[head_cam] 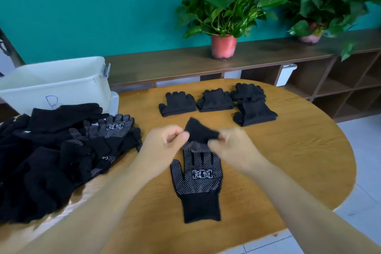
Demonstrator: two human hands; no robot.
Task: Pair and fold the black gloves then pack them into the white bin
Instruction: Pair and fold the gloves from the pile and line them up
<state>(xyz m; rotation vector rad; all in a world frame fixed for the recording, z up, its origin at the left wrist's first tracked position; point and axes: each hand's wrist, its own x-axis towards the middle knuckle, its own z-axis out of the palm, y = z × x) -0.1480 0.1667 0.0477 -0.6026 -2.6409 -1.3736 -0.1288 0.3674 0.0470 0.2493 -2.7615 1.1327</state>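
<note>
- Pinching the top glove at both edges, your left hand and right hand each grasp black knit with curled fingers, just above the flat glove.
- That flat glove lies dotted palm up on the table, cuff toward you and fingers pointing away.
- Blur hides your exact finger placement. Whether the top glove touches the flat one's fingertips cannot be told.
- The step looks like pairing. Match thumb to thumb and cuff to cuff before you lower the top glove.
- Keep the pinch out at the edges so the limp knit hangs taut rather than bunched.
- The grip dots will likely cling, so set the glove down in place instead of dragging it across.
- Smooth the pair flat before folding it.
- Four folded pairs sit at the table's far side, well apart from your hands, and this pair probably belongs beside them.
- The bin stands far left behind the pile of loose gloves. Its inside is hidden, and much sorting seems to remain.
</note>
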